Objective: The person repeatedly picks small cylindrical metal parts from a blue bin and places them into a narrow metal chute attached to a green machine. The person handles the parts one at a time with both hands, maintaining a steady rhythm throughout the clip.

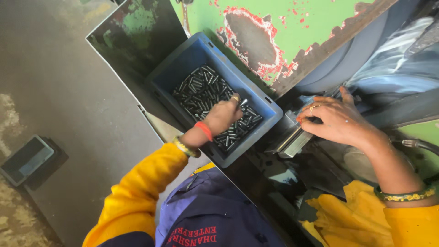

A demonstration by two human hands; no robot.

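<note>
A blue plastic bin holds several small dark metal pins. My left hand reaches down into the bin, fingers closed around a few pins, one shiny pin sticking out by the fingertips. My right hand rests with spread fingers on a metal block at the machine, fingertips touching its top. Both wrists wear bangles, and a red thread circles the left wrist. The sleeves are yellow.
A green machine panel with chipped red and dark patches rises behind the bin. A dark metal sheet stands left of the bin. A grey floor lies at left with a small dark box. A hose runs at right.
</note>
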